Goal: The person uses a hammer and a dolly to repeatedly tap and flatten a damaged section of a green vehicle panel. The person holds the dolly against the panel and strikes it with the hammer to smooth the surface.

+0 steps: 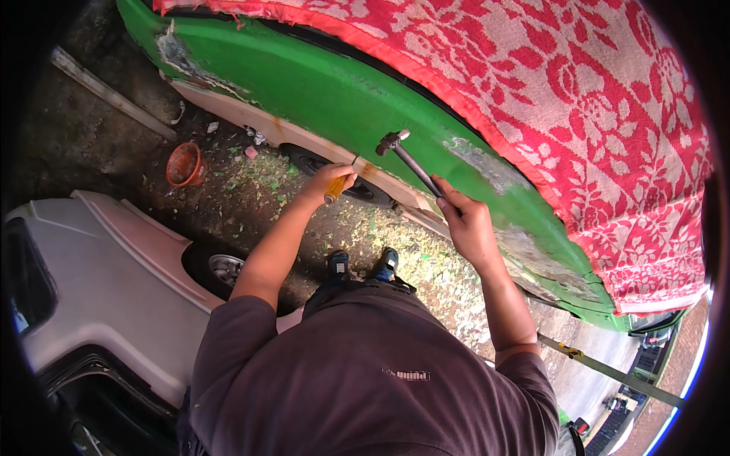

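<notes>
My left hand (327, 181) is closed round the yellow handle of a screwdriver or chisel (334, 189); which of the two I cannot tell. Its thin shaft points at the pale lower strip of a green car body (319, 95), near a rusty streak. In my right hand (469, 228) I grip a hammer (413, 165) by its dark shaft. The hammer's head is raised in front of the green panel, to the right of the yellow handle. Patches of the green paint are stripped to grey along the panel.
A red and cream floral cloth (578, 114) covers the car's upper part. Behind me on the left stands a silver-grey vehicle (129, 281). An orange bucket (185, 165) sits on the ground, strewn with paint chips (449, 292). A long bar (114, 95) lies at the far left.
</notes>
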`<state>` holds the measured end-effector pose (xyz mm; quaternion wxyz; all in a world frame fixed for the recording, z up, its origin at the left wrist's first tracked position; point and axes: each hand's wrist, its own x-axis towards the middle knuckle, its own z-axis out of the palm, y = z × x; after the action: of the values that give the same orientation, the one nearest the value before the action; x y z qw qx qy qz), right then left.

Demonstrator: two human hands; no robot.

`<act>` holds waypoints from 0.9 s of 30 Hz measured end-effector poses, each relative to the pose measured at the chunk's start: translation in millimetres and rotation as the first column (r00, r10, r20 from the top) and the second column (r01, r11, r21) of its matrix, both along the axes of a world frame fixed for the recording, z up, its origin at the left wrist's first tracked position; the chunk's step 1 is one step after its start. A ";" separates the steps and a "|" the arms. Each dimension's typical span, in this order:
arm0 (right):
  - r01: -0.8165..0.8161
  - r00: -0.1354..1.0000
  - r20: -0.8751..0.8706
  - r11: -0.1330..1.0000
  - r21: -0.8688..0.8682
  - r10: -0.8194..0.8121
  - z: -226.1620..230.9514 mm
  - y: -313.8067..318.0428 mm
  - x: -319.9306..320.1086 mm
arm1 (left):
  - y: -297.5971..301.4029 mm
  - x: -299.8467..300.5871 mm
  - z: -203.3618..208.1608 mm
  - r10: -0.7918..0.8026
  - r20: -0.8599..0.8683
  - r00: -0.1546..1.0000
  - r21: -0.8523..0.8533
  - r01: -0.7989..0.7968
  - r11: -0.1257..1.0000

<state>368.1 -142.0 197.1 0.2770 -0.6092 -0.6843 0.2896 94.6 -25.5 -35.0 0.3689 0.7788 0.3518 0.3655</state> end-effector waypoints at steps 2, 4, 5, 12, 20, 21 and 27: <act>0.008 1.000 0.012 1.000 0.022 -0.009 -3.1 0.9 0.6 | 5.4 2.7 3.6 -0.041 -0.066 0.997 0.005 0.041 0.999; 0.026 0.999 -0.030 0.998 0.062 -0.024 -9.5 -1.9 2.0 | 4.6 5.8 11.7 -0.076 -0.105 0.992 0.004 0.077 0.997; 0.037 0.998 -0.052 0.996 0.079 -0.033 -11.7 -4.2 2.9 | 3.5 7.5 15.1 -0.096 -0.124 0.988 0.000 0.097 0.995; 0.139 0.989 -0.044 0.990 0.001 -0.139 -14.9 -19.6 6.1 | 11.1 15.2 13.3 -0.171 -0.254 0.952 0.046 0.188 0.981; 0.203 0.975 -0.067 0.969 -0.139 -0.214 -29.2 -51.1 13.5 | 6.3 35.9 24.6 -0.139 -0.408 0.903 0.044 0.171 0.984; 0.211 0.974 -0.050 0.966 -0.148 -0.220 -29.0 -53.8 14.3 | 5.1 36.8 23.6 -0.135 -0.399 0.907 0.059 0.172 0.983; 0.254 0.963 -0.028 0.940 -0.229 -0.268 -24.8 -60.0 15.9 | -1.2 30.9 16.6 -0.079 -0.256 0.964 0.045 0.093 0.995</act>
<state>384.0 -201.9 172.3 0.2627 -0.7130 -0.5522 0.3430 125.5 -26.7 -18.3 0.3143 0.8438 0.3515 0.2564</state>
